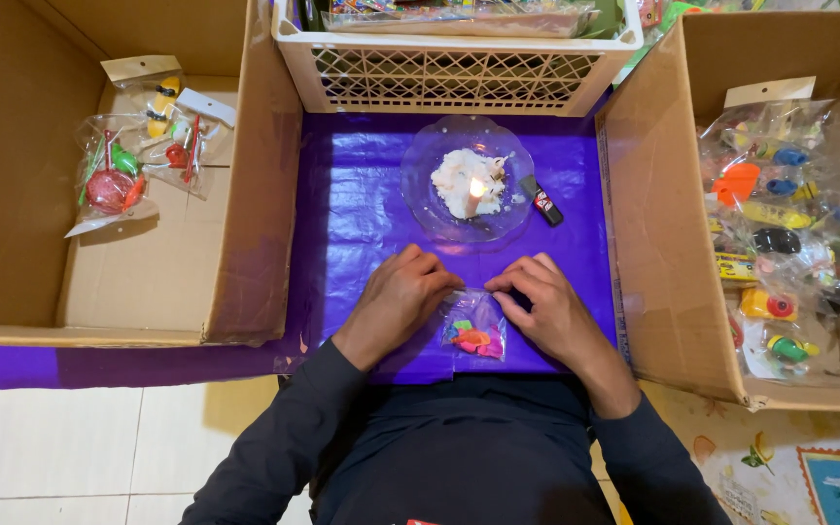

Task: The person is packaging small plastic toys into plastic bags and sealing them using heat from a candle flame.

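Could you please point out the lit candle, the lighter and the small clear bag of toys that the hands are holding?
lit candle (476, 194), head view: on its stub, just under the flame.
lighter (542, 201), head view: mid-body.
small clear bag of toys (474, 331), head view: the colourful toys inside.

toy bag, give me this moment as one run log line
left hand: pinching bag top | right hand: pinching bag top | toy bag: flat on purple sheet | candle: lit on dish

Dark navy long-sleeved top, plain, sleeves reaching wrists, left hand (396, 297) and right hand (548, 301) bare, no rings or watch visible
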